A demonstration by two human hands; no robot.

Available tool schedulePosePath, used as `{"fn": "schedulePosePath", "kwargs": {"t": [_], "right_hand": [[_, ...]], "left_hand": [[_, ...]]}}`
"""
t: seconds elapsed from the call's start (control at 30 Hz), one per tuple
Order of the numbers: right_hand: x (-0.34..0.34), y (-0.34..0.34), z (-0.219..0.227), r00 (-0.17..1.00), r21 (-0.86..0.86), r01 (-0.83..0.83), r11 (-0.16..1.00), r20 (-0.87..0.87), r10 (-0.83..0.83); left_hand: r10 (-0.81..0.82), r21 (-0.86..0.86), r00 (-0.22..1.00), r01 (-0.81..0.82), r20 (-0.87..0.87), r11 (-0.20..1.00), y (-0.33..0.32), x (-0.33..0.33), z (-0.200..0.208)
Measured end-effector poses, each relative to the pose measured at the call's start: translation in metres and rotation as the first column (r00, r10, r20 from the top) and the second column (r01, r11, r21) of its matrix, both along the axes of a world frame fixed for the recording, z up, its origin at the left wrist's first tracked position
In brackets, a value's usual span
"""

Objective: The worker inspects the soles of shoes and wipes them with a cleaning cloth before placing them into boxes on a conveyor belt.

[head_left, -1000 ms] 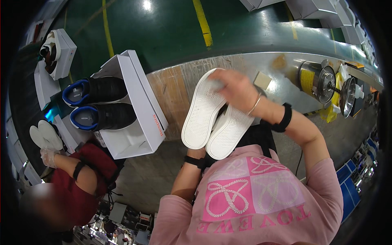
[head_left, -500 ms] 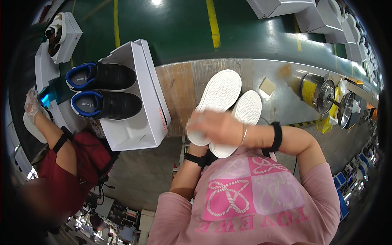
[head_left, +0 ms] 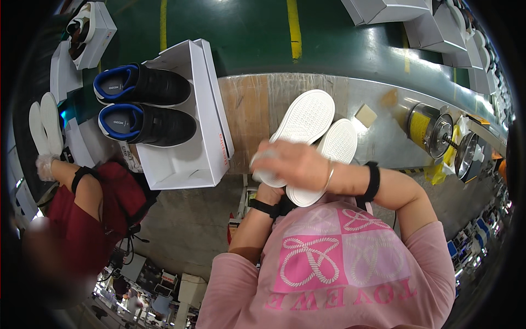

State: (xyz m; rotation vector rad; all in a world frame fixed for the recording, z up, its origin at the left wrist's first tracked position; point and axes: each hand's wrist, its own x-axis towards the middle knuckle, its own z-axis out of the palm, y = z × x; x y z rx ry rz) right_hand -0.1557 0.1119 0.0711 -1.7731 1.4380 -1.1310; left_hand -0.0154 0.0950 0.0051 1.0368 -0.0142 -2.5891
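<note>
Two shoes with white textured soles face up at the bench's front edge: a left shoe (head_left: 308,112) and a right shoe (head_left: 341,141). Their uppers are hidden. My left hand (head_left: 270,193) grips the left shoe from below at its near end; its fingers are mostly hidden. Across the near part of both soles lies my right hand (head_left: 298,164), blurred by motion. Its fingers are closed around a whitish wad (head_left: 257,163) too smeared to identify. A pale square block (head_left: 365,115) lies right of the soles.
An open white shoebox (head_left: 181,167) holds two black shoes (head_left: 156,125) with blue linings, jutting over its left side. A metal pot (head_left: 430,129) stands right. Beyond runs a green surface (head_left: 235,38). At left, a co-worker's gloved hand (head_left: 46,166) is by white soles (head_left: 45,123).
My view has shifted slightly. My right hand remains on the soles, still blurred. At left, the co-worker's gloved hand has moved nearer, and two upright white soles now show there.
</note>
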Motion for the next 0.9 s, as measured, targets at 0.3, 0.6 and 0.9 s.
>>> {"fn": "schedulePosePath", "kwargs": {"t": [0.3,0.6,0.9], "right_hand": [[0.016,0.020,0.008,0.993,-0.078,-0.115,0.990,-0.011,0.115],[-0.057,0.047,-0.024,0.969,0.033,0.242,0.970,-0.065,-0.239],[-0.088,0.058,-0.058,0.892,0.084,0.452,0.888,-0.056,-0.448]], "left_hand": [[-0.170,-0.544,0.973,0.228,0.156,0.807,0.005,0.009,-0.005],[-0.013,0.077,0.999,0.016,-0.043,0.997,0.001,0.005,-0.019],[-0.147,-0.141,0.985,0.158,0.088,0.977,0.009,0.020,-0.021]]}}
